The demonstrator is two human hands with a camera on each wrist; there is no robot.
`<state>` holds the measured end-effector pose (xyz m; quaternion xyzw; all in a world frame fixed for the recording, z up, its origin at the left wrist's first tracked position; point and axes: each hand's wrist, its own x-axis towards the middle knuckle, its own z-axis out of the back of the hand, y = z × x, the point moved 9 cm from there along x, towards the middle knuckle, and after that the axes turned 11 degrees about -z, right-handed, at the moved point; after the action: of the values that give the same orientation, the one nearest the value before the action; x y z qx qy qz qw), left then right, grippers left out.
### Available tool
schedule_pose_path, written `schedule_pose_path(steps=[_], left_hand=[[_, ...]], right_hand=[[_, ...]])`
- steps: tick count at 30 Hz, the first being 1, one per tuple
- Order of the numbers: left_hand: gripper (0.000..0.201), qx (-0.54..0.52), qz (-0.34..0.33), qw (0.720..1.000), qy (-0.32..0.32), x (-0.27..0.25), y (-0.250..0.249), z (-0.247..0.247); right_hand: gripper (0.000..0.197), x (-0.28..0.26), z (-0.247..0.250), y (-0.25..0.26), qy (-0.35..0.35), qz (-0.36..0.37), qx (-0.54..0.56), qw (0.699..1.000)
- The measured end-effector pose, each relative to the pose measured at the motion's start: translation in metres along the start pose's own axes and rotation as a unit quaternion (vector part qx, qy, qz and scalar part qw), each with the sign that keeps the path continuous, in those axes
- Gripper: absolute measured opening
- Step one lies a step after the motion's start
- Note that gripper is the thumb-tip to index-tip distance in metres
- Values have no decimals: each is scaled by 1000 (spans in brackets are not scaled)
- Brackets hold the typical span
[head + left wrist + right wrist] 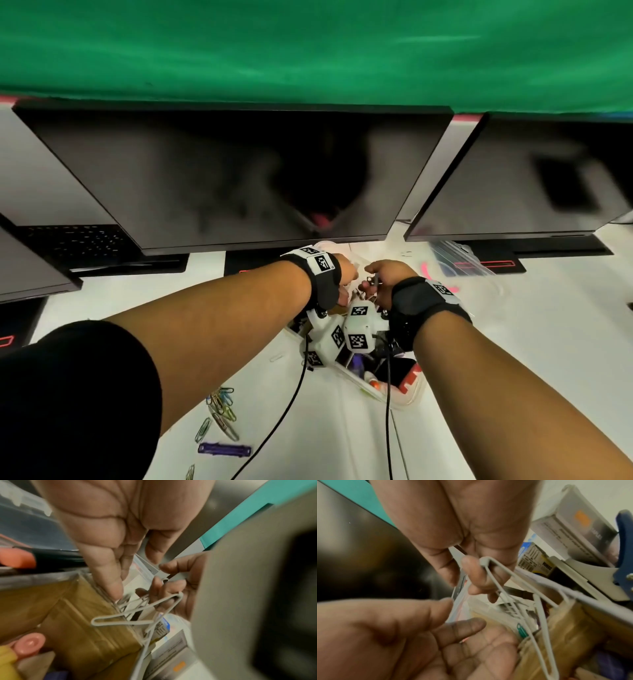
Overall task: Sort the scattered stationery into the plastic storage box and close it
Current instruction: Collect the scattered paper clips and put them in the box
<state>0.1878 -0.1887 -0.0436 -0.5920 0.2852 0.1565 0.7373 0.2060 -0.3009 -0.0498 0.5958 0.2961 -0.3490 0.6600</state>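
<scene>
1. Fingers [476,574] of the right hand [385,279] curl round a bundle of grey paper clips [513,588], which hangs from them above the plastic storage box [409,399].
2. Left hand [344,270] is just beside it, palm up, fingers [462,626] loosely bent and gripping nothing.
3. Inside the box, right under both hands, sits a brown tape roll [77,622].
4. More coloured paper clips [221,407] and a purple clip [224,449] lie on the white surface [513,342], well apart from the hands.
</scene>
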Motion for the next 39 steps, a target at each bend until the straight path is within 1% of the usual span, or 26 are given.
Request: schedule_pose_path(steps=[1,2,4,5,7,8,9,10,11,13,14,17,20,22,24,25,26,28,29,31,32,33,35,36,38,39], left_hand=[[17,-12,0,1000,-1,1,2,2],[19,-27,-4,999,-17,3,3,5],[27,-31,7,999,-22,2,6,9],[30,-31,9,999,-15,-1,8,11],[36,-40,11,999,-5,-5,13,16],[35,-47,11,999,-7,-9,15,20],[29,-39,3,999,-12,-9,16,26],[21,-43,-9,999,-15,-6,17,30],[20,-44,-20,999,-18,-7,18,35],[30,-47,-35,998,-22,-11,19,41],[31,-51,-44,998,-21,-14,20,44],[27,-44,-51,997,-30,-24,27,55],[28,-48,-61,996,-35,-33,37,71],[28,-52,-64,996,-37,-39,45,83],[30,-48,-75,995,-54,-46,52,101],[29,-37,-85,994,-63,-50,54,109],[27,-24,-93,993,-74,-54,57,119],[19,24,-105,990,-90,-64,63,137],[14,56,-108,988,-93,-70,71,147],[8,137,-115,979,-92,-80,88,167],[7,198,-118,969,-85,-85,96,174],[9,271,-118,953,-74,-90,107,181],[18,398,-108,910,-32,-100,136,190],[21,436,-98,895,-6,-106,155,194],[23,474,-75,876,37,-117,190,198],[24,486,-66,870,50,-124,207,202]], right_hand=[[14,1,0,1,1,-2,3,1000],[15,1,0,0,1,-7,4,1000],[11,1,-5,-2,5,-15,-2,1000],[13,0,-7,-3,10,-20,-13,1000],[34,-1,-11,-6,14,-36,-49,998],[42,-2,-12,-7,12,-38,-63,997],[44,-3,-12,-7,7,-38,-78,996],[40,-2,-10,-5,-5,-33,-91,995],[33,-2,-9,-4,-13,-27,-102,994],[21,-2,-7,-3,-17,-16,-117,993],[19,0,-6,-4,-19,-11,-122,992],[24,-2,-7,-3,-21,21,-134,991],[35,-3,-8,-9,-50,41,-232,970],[44,-8,-11,-14,-60,43,-271,960],[43,-17,-19,-11,-69,70,-284,954],[39,-25,-27,-6,-80,98,-293,948],[34,-37,-36,0,-96,134,-304,938],[23,-66,-63,14,-126,226,-325,910],[19,-80,-85,12,-116,266,-330,898],[9,-100,-132,-2,-65,317,-367,872],[6,-108,-154,-15,-35,329,-404,853],[6,-112,-177,-33,-1,335,-448,829],[10,-117,-218,-78,63,334,-546,766],[13,-117,-234,-104,88,324,-595,730],[19,-106,-249,-151,110,286,-682,664],[21,-100,-253,-171,114,264,-712,640]])
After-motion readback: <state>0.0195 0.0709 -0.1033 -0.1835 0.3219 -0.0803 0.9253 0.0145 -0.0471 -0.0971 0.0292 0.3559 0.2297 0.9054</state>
